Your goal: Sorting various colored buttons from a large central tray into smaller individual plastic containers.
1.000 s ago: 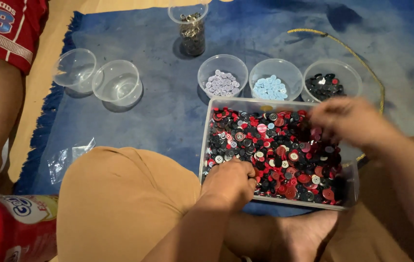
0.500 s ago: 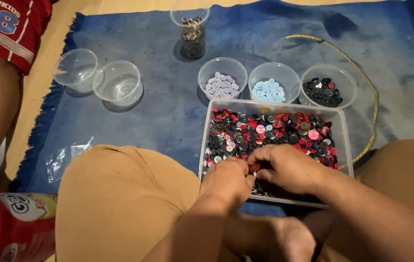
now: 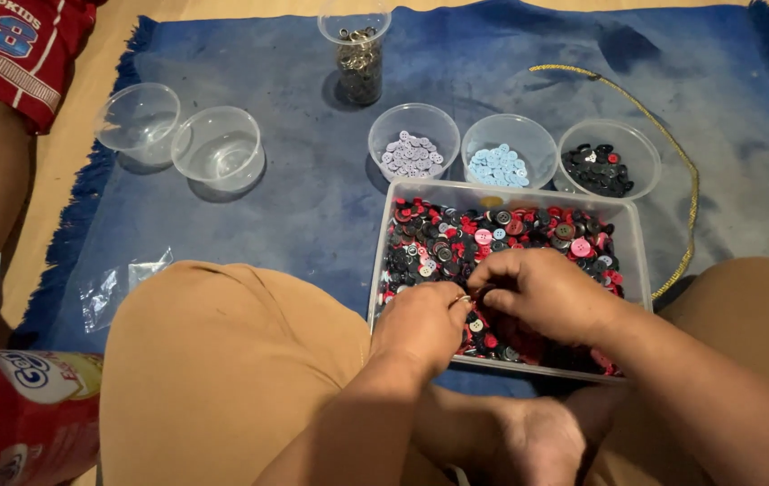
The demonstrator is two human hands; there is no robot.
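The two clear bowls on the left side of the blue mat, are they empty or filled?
Empty. Both clear bowls show only the blue mat through them.

A home floor — fringed blue rug (image 3: 222, 207), plastic bowls (image 3: 218, 148) of buttons.

A blue fringed mat (image 3: 511, 72) is lying spread on the pale floor (image 3: 51, 171), and the clear tray of mixed buttons (image 3: 632, 243) is sitting on it, right under the fingers (image 3: 470, 301) of both hands. Beyond the fingertips, three round bowls are standing in a row, holding lilac buttons (image 3: 411, 155), light blue buttons (image 3: 498, 166) and black buttons (image 3: 598, 167), with a clear cup of metal pieces (image 3: 358, 54) further away and a gold cord (image 3: 664, 135) curving to the right of them. Far left of the fingers, two empty clear bowls (image 3: 182, 137) are resting side by side, with a crumpled plastic bag (image 3: 119, 286) nearer, and a red canister (image 3: 20, 414) is lying at the mat's near-left corner.
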